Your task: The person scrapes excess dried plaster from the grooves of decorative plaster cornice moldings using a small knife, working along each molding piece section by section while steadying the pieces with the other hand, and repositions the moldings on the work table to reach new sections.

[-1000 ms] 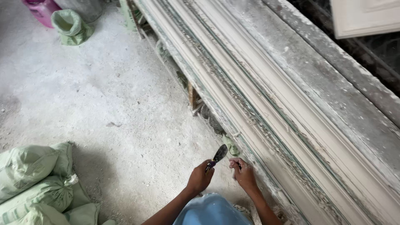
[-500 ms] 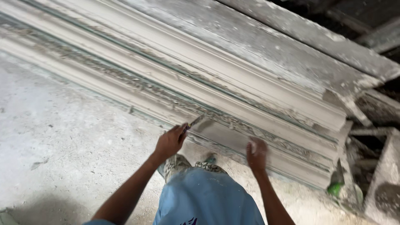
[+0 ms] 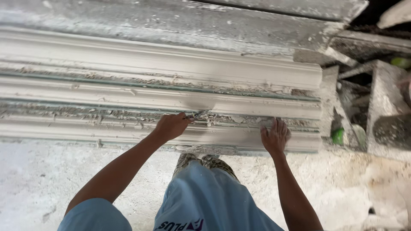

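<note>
A long white plaster cornice moulding (image 3: 141, 77) lies across the view, with ridges and rough, crumbly grooves. My left hand (image 3: 170, 126) grips a small scraper blade (image 3: 199, 114), whose tip rests in the rough groove near the lower ridge. My right hand (image 3: 275, 137) lies flat with fingers spread on the lower face of the moulding, close to its right end. Both forearms reach up from the bottom of the view, over my light blue trousers (image 3: 205, 196).
A dusty concrete floor (image 3: 38, 179) runs below the moulding. At the right end stand grey concrete blocks (image 3: 385, 102), rubble and a green object (image 3: 338, 136). A worn grey plank (image 3: 171, 21) lies behind the moulding.
The view has swung round, so the moulding now runs level across it. My left hand with the scraper sits in the groove, and my right hand has pressed flat on the lower face.
</note>
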